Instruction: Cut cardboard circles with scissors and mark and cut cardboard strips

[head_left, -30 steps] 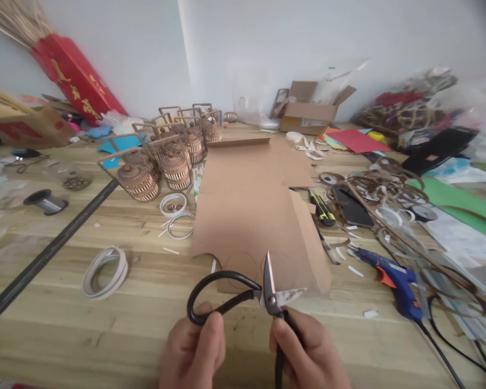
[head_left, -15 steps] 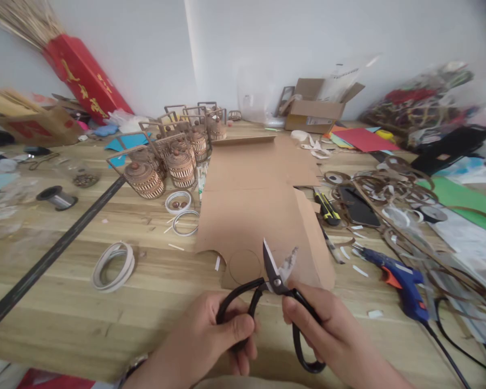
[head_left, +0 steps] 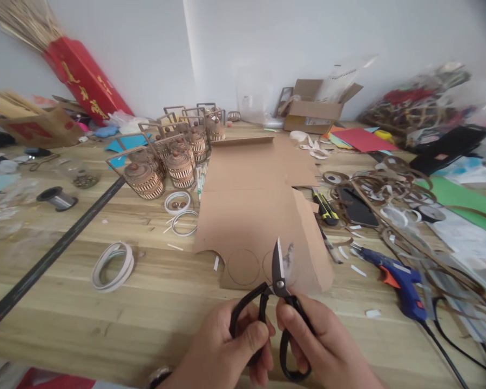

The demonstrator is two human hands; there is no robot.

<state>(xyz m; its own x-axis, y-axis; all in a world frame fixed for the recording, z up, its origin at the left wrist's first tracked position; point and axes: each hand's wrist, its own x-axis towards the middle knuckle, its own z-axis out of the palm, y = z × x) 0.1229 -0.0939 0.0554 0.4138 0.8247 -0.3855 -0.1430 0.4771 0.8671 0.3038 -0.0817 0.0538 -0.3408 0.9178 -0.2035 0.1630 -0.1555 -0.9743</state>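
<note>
Black-handled scissors [head_left: 278,273] are held in both hands above the near edge of a flat brown cardboard sheet [head_left: 251,200]. My left hand [head_left: 227,351] grips the left handle loop. My right hand [head_left: 319,351] grips the right handle loop. The blades are almost closed and point away from me, over two pencilled circles [head_left: 243,266] drawn on the cardboard's near edge.
Several small woven lantern models [head_left: 174,156] stand at the centre left. White tape rolls [head_left: 112,266] lie left of the cardboard. A blue glue gun [head_left: 397,278], a yellow utility knife [head_left: 326,208], a black phone [head_left: 358,210] and cardboard strips lie to the right. A black bar [head_left: 52,254] crosses the wooden table.
The scissor blades have gone from wide apart to nearly closed. Both hands have drawn closer together on the handles.
</note>
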